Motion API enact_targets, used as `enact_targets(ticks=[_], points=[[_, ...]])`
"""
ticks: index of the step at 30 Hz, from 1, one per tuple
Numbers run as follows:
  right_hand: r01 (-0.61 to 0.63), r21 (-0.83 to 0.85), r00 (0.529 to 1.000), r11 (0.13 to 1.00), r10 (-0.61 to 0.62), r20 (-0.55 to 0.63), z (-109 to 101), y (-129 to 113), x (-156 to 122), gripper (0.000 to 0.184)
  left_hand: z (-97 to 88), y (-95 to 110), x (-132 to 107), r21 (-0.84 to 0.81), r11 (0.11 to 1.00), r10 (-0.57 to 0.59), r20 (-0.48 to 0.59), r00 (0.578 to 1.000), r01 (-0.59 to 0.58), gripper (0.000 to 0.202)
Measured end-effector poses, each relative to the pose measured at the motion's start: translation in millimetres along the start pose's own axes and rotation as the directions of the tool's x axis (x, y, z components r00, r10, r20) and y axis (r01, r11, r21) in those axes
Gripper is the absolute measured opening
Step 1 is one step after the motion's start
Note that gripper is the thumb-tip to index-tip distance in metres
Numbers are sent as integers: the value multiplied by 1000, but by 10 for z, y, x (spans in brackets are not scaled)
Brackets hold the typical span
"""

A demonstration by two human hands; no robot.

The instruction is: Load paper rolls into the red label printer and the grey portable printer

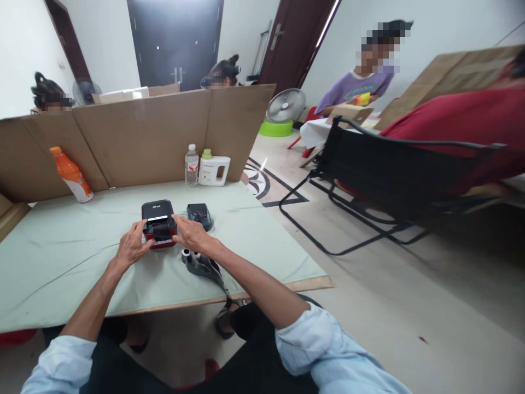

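Note:
A small black and red label printer (158, 210) sits on the cloth-covered table, a dark strip across its front. My left hand (133, 244) grips its left side, fingers at the upper edge and thumb near the lower front corner. On the opposite side, my right hand (192, 235) holds the printer with fingers and thumb bent around its edge. Just beyond my right hand lies a dark box-shaped device (199, 213). Rolls with a loose black ribbon (204, 267) lie below my right wrist, trailing over the table's front edge.
An orange bottle (73, 175), a clear water bottle (191, 166) and a white jug (214, 171) stand along the cardboard partition (151, 137). Two people's heads show behind it. Right of the table are a folding chair (389, 169), a fan (286, 106) and two other people.

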State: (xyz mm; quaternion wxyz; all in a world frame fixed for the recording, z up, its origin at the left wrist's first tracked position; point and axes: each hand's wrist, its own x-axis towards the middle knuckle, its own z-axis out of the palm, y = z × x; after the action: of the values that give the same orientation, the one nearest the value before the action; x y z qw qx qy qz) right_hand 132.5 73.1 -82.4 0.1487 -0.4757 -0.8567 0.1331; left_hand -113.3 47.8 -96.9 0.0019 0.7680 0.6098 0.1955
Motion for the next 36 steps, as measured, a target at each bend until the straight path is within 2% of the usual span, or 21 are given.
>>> enact_targets(ticks=[3,6,10,13,16,19,23,27,32,36], points=[[-41,87,999,995,40,10,-13,32,18,50,34,-35,13,-54,998,-31,40,999,33,81],[-73,136,996,988,65,62,-49,21,50,45,90,-22,32,-113,992,-39,66,997,46,88],[-57,184,996,981,43,81,-66,-15,71,42,200,36,35,-189,980,-50,42,998,57,91],[-52,167,997,985,41,69,-65,-64,99,36,222,-2,4,-235,971,-41,8,999,42,91],[-10,160,999,987,2,52,-57,-194,188,37,134,-167,-62,-255,967,-34,-42,999,22,92],[28,171,997,985,-39,64,-8,-426,350,38,-42,-424,-163,-227,972,-77,-76,994,58,91],[54,171,994,984,-68,80,143,-791,605,37,-294,-806,-339,-178,980,-116,-122,986,93,89],[102,212,989,972,-122,82,342,-1059,783,39,-433,-1108,-511,-144,981,-155,-146,977,134,89],[120,207,983,971,-146,115,490,-1205,827,42,-435,-1267,-639,-132,974,-200,-96,975,187,92],[187,248,964,950,-227,140,367,-1127,790,44,-441,-1321,-670,-94,978,-198,-100,975,188,93]])
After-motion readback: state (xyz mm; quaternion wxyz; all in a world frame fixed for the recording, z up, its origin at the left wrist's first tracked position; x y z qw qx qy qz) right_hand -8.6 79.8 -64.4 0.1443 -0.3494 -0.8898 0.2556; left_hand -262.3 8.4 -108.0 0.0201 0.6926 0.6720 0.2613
